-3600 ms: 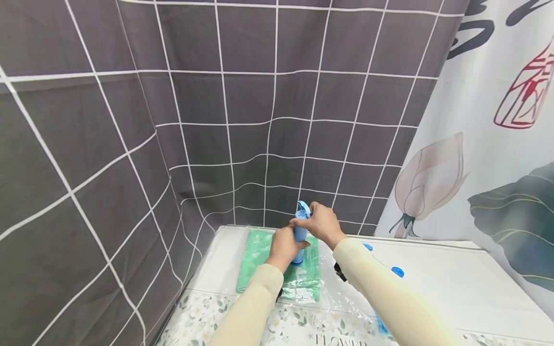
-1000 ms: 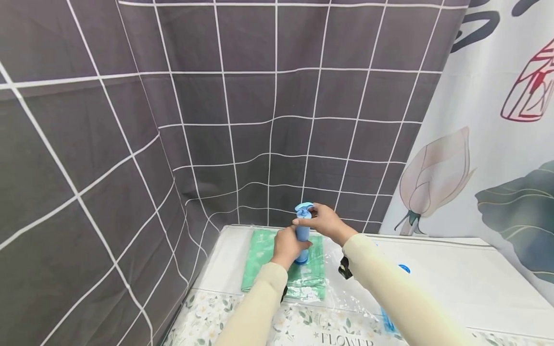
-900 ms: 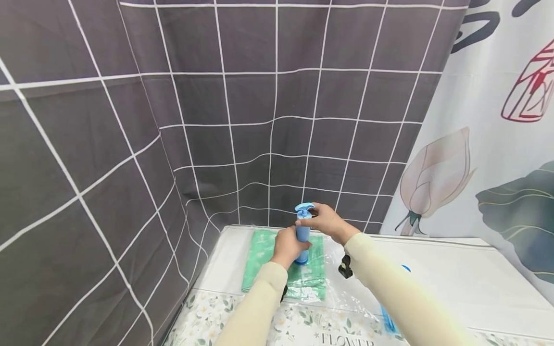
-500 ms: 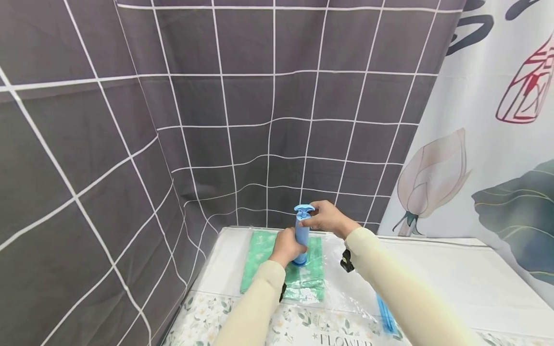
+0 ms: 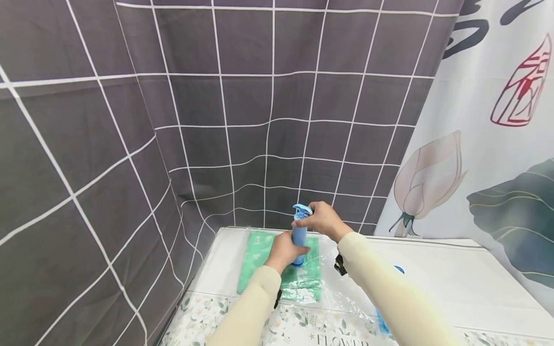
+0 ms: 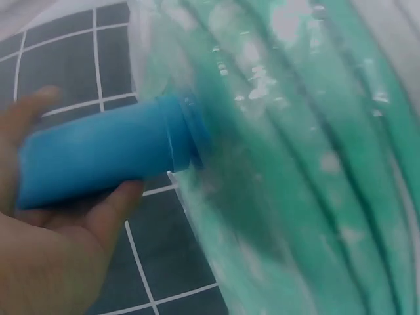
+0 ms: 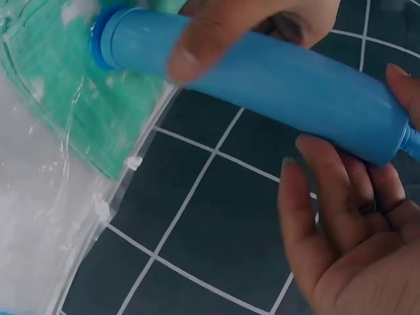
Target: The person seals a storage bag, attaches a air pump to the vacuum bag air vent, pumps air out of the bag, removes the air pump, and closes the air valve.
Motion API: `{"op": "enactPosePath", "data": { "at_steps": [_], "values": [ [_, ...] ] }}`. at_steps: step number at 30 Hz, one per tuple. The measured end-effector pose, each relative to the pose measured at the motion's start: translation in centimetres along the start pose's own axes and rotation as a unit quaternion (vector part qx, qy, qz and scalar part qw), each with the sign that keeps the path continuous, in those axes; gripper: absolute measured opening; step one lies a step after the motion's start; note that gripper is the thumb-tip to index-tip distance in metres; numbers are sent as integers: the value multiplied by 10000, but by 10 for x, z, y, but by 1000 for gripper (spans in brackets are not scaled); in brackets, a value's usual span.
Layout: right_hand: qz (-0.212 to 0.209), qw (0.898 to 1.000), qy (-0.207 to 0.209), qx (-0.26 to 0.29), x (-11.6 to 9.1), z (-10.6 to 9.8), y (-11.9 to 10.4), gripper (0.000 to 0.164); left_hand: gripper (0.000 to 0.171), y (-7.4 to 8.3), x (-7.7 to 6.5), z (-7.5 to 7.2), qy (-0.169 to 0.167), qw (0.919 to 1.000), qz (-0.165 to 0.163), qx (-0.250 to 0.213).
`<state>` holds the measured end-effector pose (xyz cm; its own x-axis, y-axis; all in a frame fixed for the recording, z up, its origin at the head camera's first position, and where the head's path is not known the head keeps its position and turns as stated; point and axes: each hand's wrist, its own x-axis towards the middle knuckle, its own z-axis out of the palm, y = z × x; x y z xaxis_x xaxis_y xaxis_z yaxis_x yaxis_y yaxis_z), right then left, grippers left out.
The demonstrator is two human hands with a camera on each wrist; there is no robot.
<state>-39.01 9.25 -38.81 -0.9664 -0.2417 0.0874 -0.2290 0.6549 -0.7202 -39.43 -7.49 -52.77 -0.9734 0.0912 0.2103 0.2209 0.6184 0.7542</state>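
A light-blue hand pump (image 5: pixel 298 235) with a T-shaped handle (image 5: pixel 301 207) stands nearly upright, base down on a clear plastic bag (image 5: pixel 342 288). Folded green cloth (image 5: pixel 259 259) fills the bag beneath it. My left hand (image 5: pixel 283 251) grips the middle of the barrel; the left wrist view shows its thumb and fingers around the blue pump (image 6: pixel 98 154), whose base meets the shiny plastic. My right hand (image 5: pixel 323 220) holds the barrel's top end just below the handle. Thumb and curled fingers (image 7: pixel 321 157) flank that end in the right wrist view, where the handle is mostly out of frame.
A small blue round piece (image 5: pixel 399 269) lies to the right, partly behind the right sleeve. A blue strip (image 5: pixel 383 323) shows beside the forearm near the front. Dark gridded cloth (image 5: pixel 216 144) hangs behind and left of the white table (image 5: pixel 433 283).
The pump's handle has turned, standing broadside half a second ago and angled now. Both hands have stayed on the pump, and its base keeps its place on the bag.
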Motion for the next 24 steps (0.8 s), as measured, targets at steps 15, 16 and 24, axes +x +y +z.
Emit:
{"op": "enactPosePath", "data": {
  "at_steps": [15,16,24],
  "values": [
    [251,9981,246,-508,-3,8,-13,53,57,-8,1,14,1517,9797,826,1017],
    [223,9981,241,-518,-3,8,-13,54,56,-16,5,17,1512,9794,877,1013],
    [-2,9998,-20,210,-1,8,0,44,43,41,-18,-17,832,9915,90,995]
  ]
}}
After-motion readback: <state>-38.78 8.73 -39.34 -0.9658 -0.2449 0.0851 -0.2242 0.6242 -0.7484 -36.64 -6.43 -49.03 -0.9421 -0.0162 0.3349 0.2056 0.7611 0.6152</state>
